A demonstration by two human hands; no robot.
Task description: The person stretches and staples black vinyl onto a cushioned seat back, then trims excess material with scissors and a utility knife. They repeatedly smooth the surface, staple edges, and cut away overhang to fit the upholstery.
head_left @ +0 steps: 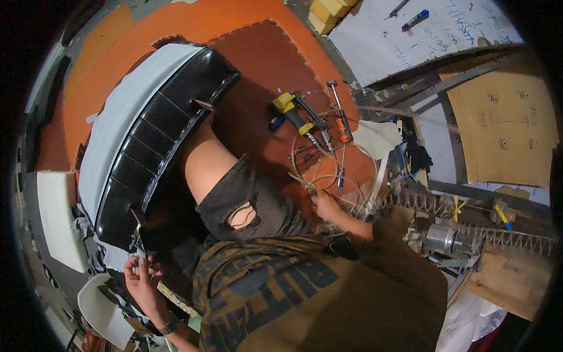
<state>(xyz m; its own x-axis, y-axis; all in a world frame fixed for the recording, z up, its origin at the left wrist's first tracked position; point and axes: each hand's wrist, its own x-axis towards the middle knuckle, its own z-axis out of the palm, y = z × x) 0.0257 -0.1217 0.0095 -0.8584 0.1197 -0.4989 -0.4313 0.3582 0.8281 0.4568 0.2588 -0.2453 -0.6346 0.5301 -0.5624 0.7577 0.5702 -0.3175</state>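
A padded seat part with a ribbed black cover (141,138) and a white backing (126,97) stands on its edge at my left, against my bare leg. Beside its near end, my left hand (145,284) is closed, pinching a thin greyish strip (141,251) below a metal bracket (138,217). A second metal bracket (204,105) sticks out of the far end. My right hand (327,208) is closed beside a looped clear hose (309,183); its fingers partly hide whatever is in them. Just beyond lies a yellow-and-black staple gun (293,114).
Screwdrivers, one orange-handled (342,130), lie by the staple gun on reddish-brown sheeting (258,53). At right are a coiled hose (410,199), a metal cylinder (443,239) and a cardboard sheet (507,126). White foam (58,217) stands at left; a marked white board (422,35) is far right.
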